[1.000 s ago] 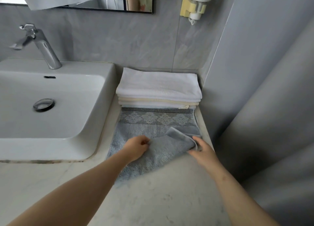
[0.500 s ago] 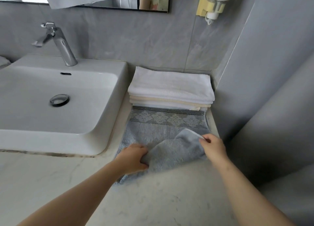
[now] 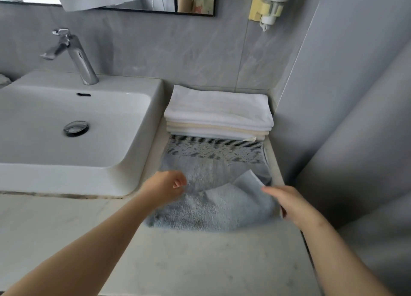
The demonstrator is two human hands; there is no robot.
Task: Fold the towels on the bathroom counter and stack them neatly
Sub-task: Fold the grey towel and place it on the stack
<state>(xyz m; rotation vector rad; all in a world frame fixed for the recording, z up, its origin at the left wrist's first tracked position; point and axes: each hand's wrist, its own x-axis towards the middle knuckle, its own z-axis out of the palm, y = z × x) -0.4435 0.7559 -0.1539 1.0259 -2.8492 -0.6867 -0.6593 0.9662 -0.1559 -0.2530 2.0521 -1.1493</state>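
Head view: the right hand (image 3: 291, 203) has its grip pinching the right edge of the blue-grey towel (image 3: 211, 209), a corner turned over just left of it. The left hand (image 3: 165, 187) is curled at the towel's left side; whether its grip holds cloth I cannot tell. Beyond both grips sits the folded white stack (image 3: 219, 111), on the surface (image 3: 200, 262).

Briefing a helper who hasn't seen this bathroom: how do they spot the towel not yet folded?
Find the white ceramic sink basin; towels lie on the pale marble counter to its right. In front of the stack of white and cream towels lies the blue-grey terry towel, its right edge gripped by the right hand. It alone is coloured, with a striped diamond band.
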